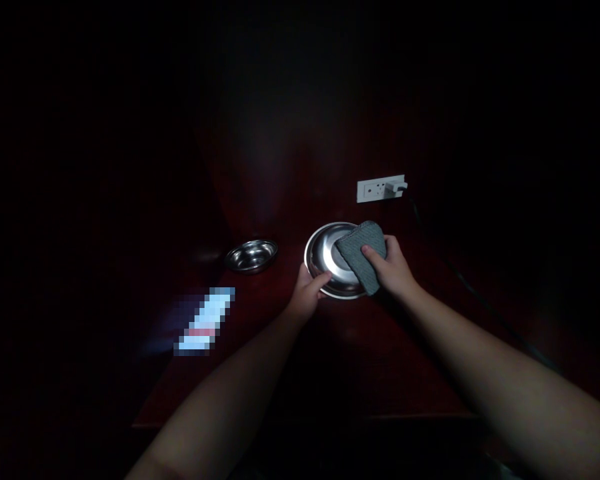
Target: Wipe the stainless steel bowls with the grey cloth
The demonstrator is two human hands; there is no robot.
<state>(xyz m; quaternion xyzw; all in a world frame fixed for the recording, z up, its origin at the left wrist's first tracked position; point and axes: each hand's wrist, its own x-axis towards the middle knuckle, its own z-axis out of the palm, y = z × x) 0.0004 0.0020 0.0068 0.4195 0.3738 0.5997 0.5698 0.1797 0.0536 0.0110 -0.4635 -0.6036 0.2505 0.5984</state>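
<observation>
My left hand (308,292) grips the lower left rim of a shiny steel bowl (325,253), thumb over the edge. The bowl is held up above the dark red table, tilted so that its inside faces me. A folded grey-green cloth (359,252) is pinched in my right hand (391,267), with the thumb on top of it. The cloth lies over the right side of the bowl and hides that part of the rim. To the left, a second steel bowl (253,257) stands upright on the table.
A bright, pixelated screen-like rectangle (207,320) lies at the table's left. On the back wall is a white socket panel (373,191) with a plug (395,187) in it. A dark cable (467,283) trails down the right side. The table's front edge (330,417) runs below my forearms.
</observation>
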